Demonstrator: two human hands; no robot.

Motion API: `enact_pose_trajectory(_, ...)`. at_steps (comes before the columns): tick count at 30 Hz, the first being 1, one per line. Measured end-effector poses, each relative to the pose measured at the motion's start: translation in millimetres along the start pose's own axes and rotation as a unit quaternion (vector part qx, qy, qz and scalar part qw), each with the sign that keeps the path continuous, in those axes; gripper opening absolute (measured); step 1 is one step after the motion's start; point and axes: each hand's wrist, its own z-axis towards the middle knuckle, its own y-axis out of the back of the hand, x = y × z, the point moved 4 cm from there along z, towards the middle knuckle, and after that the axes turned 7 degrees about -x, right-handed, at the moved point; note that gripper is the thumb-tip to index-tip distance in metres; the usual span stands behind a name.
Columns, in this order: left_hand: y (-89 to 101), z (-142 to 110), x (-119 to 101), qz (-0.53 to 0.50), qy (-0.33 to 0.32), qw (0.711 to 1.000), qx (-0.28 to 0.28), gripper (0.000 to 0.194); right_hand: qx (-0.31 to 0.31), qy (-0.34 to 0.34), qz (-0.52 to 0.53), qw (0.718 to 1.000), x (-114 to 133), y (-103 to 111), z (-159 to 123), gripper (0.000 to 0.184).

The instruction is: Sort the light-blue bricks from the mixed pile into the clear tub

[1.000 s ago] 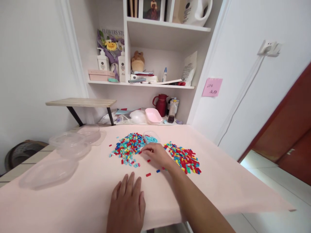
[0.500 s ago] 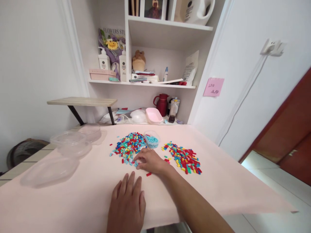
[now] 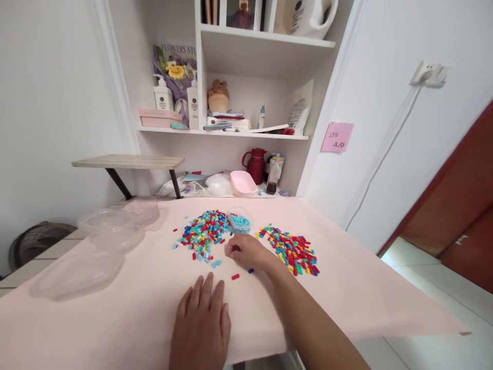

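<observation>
My left hand [image 3: 201, 318] lies flat on the pink tablecloth, palm down, fingers stretched out, holding nothing. Above the cloth, my right hand [image 3: 246, 250] is closed with its fingers curled in; whatever they hold, if anything, is hidden. It is between a mixed pile of small coloured bricks [image 3: 204, 230] on the left and a second brick pile [image 3: 296, 250] on the right. Just behind it stands a clear tub [image 3: 239, 221] of light blue bricks. A few light blue bricks [image 3: 216, 263], a red brick [image 3: 235, 277] and a dark blue brick [image 3: 251, 270] lie loose nearby.
Clear plastic containers [image 3: 115, 234] and a lid-like clear piece [image 3: 79, 272] rest at the left. Along the back are a wooden riser [image 3: 131, 162], a pink basin [image 3: 243, 183], a red jug [image 3: 256, 165] and a bottle [image 3: 273, 176]. Shelves [image 3: 231, 134] rise behind the table.
My right hand has drawn right, away from the near edge of the left pile, its fingers now curled tighter. Light blue bricks it partly covered now show. My left hand stays put.
</observation>
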Motion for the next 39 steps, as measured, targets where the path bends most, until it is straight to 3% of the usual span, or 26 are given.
enact_pose_trajectory(3, -0.7, -0.9, 0.0, -0.008, 0.007, 1.0, 0.003, 0.038, 0.0, 0.009, 0.008, 1.0, 3.1, 2.7, -2.6, 0.014)
enact_pose_trajectory(7, -2.0, -1.4, -0.5, -0.017, 0.013, 1.0, 0.007, 0.037, 0.006, 0.066, 0.0, 0.998, 12.8, -3.3, -2.9, 0.028)
enact_pose_trajectory(10, -1.0, -0.8, -0.9, -0.015, 0.011, 1.0, 0.003, 0.037, 0.015, 0.083, -0.015, 0.996, 14.4, -9.7, -0.8, 0.018)
enact_pose_trajectory(16, 0.6, 0.4, -1.6, -0.002, 0.0, 1.0, -0.008, 0.038, -0.02, 0.052, -0.012, 0.998, 8.6, -6.8, 2.0, 0.008)
enact_pose_trajectory(19, -0.6, -0.6, -1.4, -0.003, 0.003, 1.0, -0.002, 0.038, -0.119, -0.01, 0.035, 0.992, 3.2, 8.1, 3.1, 0.008)
enact_pose_trajectory(22, -1.4, -1.7, -1.5, -0.005, 0.004, 1.0, 0.005, 0.038, -0.281, -0.086, 0.085, 0.952, -9.5, 30.2, 1.9, 0.019)
enact_pose_trajectory(24, -1.6, -2.2, -1.2, -0.009, 0.009, 1.0, 0.007, 0.038, -0.331, -0.107, 0.117, 0.93, -19.0, 39.9, 1.3, 0.028)
enact_pose_trajectory(29, -2.3, -3.6, -0.6, -0.019, 0.019, 1.0, 0.007, 0.038, -0.326, -0.112, 0.174, 0.923, -33.3, 48.6, -0.6, 0.03)
enact_pose_trajectory(33, -3.0, -3.6, -1.1, -0.016, 0.016, 1.0, 0.011, 0.039, -0.332, -0.092, 0.208, 0.916, -25.8, 47.3, -4.4, 0.031)
enact_pose_trajectory(39, -1.9, -3.7, -1.0, -0.018, 0.02, 1.0, 0.013, 0.038, -0.169, -0.007, 0.082, 0.982, 5.4, 19.4, -0.7, 0.025)
